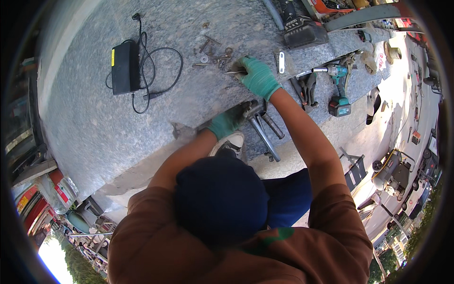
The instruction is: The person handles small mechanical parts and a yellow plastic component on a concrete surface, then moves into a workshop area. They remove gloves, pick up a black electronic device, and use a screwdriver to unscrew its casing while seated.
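My right hand [258, 76], in a green work glove, pinches a thin metal piece [234, 72] above the speckled stone slab [92, 142]. Bolts, nuts and washers [212, 56] lie loose just beyond those fingertips. Nearer to me, my left hand [226, 124] wears a matching glove with darkened fingers. It grips the head of a metal tube assembly [262, 133], whose bright tube and darker rod point back toward me. The shadow under that head hides some fingertips. A shoe [230, 142] sits right beside this hand.
At left lies a black power adapter [126, 67] with its looped cable. To the right are a teal cordless impact wrench [338, 87], dark gloves [308, 90], a flat slotted metal plate [281, 63] and a black power-tool battery [305, 35]. An air compressor [392, 170] stands farther right.
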Demonstrator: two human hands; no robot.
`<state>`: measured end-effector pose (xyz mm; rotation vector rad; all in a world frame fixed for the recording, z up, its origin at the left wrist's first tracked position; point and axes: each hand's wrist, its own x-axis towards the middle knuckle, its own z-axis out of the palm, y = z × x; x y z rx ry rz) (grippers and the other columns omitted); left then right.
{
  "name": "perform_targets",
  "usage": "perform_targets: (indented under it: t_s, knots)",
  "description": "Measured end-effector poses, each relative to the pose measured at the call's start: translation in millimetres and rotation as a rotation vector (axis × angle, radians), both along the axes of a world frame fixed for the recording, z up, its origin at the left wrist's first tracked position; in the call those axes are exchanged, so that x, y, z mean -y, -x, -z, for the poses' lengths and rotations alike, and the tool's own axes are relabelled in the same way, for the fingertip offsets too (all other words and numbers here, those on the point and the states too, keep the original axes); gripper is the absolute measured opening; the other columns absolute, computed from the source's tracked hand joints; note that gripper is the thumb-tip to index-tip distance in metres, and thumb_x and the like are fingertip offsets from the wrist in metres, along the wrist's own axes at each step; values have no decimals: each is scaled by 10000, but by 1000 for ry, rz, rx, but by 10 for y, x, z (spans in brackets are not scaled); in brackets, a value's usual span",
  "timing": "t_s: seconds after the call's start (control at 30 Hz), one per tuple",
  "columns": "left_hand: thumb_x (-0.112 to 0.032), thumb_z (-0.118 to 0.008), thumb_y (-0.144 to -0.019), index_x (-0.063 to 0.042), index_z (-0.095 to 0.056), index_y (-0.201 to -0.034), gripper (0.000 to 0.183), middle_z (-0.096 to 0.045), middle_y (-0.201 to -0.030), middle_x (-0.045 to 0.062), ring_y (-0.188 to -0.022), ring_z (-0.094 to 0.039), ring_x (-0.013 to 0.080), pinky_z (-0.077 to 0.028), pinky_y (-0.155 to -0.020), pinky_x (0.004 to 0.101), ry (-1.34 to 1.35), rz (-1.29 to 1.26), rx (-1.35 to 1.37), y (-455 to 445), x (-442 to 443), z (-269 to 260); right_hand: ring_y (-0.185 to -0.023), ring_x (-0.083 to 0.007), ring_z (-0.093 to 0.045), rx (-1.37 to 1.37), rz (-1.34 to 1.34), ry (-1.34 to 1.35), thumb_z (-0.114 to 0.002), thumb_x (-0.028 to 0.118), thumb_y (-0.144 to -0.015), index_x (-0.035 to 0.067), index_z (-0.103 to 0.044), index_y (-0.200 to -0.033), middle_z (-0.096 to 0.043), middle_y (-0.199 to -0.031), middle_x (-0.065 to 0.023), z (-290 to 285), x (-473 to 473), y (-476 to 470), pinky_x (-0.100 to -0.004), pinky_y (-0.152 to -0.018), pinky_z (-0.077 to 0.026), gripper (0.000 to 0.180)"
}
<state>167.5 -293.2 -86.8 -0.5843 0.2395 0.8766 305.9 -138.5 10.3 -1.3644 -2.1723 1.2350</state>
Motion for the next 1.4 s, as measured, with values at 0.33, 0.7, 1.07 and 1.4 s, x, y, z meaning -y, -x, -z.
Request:
perform_targets:
  t_s: [0.33, 0.7, 1.07, 1.4]
  knots:
    - [-449, -333, -1030, 9, -452, -1352, 573, -504, -1366, 204, -1183, -569, 339, -569, -922, 401, -14, -7, -119, 15, 72, -89, -917, -316, -682, 59, -300, 96, -690, 166, -807, 93, -715, -1019, -717, -977, -135, -81, 329, -5, -394, -834, -532, 225]
    - [-575, -331, -1007, 122, -469, -1302, 770, -536, -1297, 298, -1141, -599, 401, -566, -948, 464, 99, -49, -122, 23, 100, 46, -1104, -338, -584, 39, -209, -91, -685, 54, -780, 143, -681, -1173, -606, -1204, -120, -326, 320, 67, -417, -974, -487, 403]
    - [-527, -239, -1024, 11, -397, -1440, 699, -496, -1413, 227, -1279, -516, 372, -543, -965, 474, -144, 29, -114, -28, 17, -36, -1373, -358, -363, 565, -359, -403, -610, -110, -734, 207, -517, -1400, -369, -1522, -41, -279, -985, 830, -427, -1141, -416, 743]
    - [-526, -276, -1025, -11, -421, -1436, 674, -533, -1380, 215, -1219, -575, 347, -553, -961, 464, -147, 87, -84, -18, -83, -20, -1204, -390, -511, 401, -304, -290, -645, 33, -763, 51, -558, -1301, -489, -1327, -207, -110, -393, 109, -418, -1017, -450, 546]
